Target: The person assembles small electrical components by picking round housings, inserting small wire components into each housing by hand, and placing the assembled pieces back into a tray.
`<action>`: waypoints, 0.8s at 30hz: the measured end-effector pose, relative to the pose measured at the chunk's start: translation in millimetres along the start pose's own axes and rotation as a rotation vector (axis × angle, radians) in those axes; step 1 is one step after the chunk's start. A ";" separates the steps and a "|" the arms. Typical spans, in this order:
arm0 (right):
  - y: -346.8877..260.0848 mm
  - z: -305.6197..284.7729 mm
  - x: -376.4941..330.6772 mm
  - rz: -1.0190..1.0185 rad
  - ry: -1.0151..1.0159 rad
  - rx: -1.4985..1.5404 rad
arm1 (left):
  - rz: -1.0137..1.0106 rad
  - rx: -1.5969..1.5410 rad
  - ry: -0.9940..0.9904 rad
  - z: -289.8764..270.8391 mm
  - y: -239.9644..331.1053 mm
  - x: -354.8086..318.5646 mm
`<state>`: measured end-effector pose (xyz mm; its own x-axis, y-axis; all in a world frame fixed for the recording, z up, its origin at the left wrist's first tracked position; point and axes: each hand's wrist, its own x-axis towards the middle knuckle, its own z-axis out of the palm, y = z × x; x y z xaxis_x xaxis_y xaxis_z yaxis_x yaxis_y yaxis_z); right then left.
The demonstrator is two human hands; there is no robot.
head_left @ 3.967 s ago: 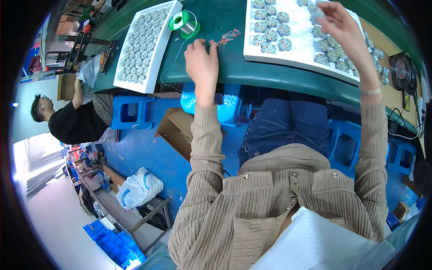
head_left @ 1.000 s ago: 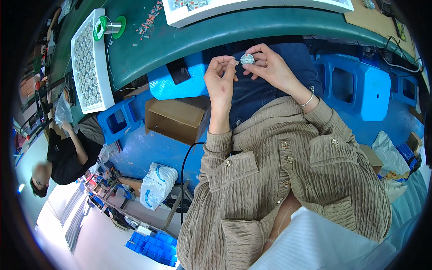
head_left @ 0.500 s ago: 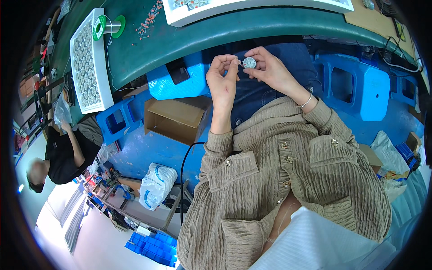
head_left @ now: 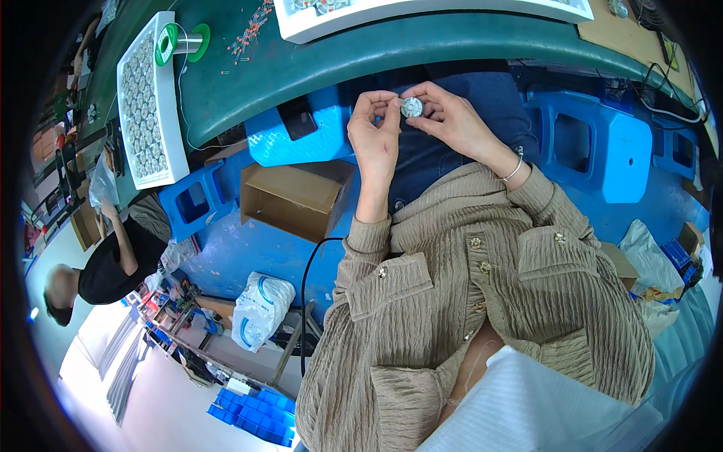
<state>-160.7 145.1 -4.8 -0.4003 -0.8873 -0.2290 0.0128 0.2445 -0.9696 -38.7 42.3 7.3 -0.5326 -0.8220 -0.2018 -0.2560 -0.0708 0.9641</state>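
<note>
Above my lap, just off the green table edge, my right hand (head_left: 454,120) pinches a small round silvery-white disc-shaped part (head_left: 411,108) between thumb and fingers. My left hand (head_left: 375,134) is closed beside it, thumb and index fingertip pressed together at the disc's left edge. Whatever those left fingertips hold is too small and too covered to make out. On the green table (head_left: 316,71) lies a loose pile of small orange-headed parts with thin wire legs (head_left: 252,34). Next to the pile, a green-flanged spool of wire (head_left: 188,44) rests against a white tray (head_left: 176,143) filled with round silvery parts.
Another white tray (head_left: 339,27) stands at the table's far side. Below the table are a blue stool (head_left: 331,139) with a dark phone (head_left: 300,124) on it, an open cardboard box (head_left: 290,184) and a second blue stool (head_left: 629,162). A co-worker in black (head_left: 117,264) holds a clear bag at left.
The disc has shifted slightly left and tilted, and my right hand moved with it toward my left fingertips. At left, the co-worker's arms moved a little.
</note>
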 end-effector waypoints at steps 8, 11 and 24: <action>-7.6 0.7 -0.4 0.061 -0.019 -0.001 | -0.007 0.011 -0.026 -0.1 -0.8 0.5; -7.5 0.1 0.4 0.058 -0.021 0.004 | 0.000 0.012 -0.020 -0.8 -3.3 1.2; -4.7 -0.3 0.9 0.035 -0.021 -0.025 | -0.074 -0.112 -0.042 -2.0 -5.7 2.7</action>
<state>-161.3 143.2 -0.5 -0.3804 -0.8862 -0.2644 0.0034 0.2846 -0.9587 -37.0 39.5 1.6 -0.5494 -0.7879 -0.2781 -0.2057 -0.1951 0.9590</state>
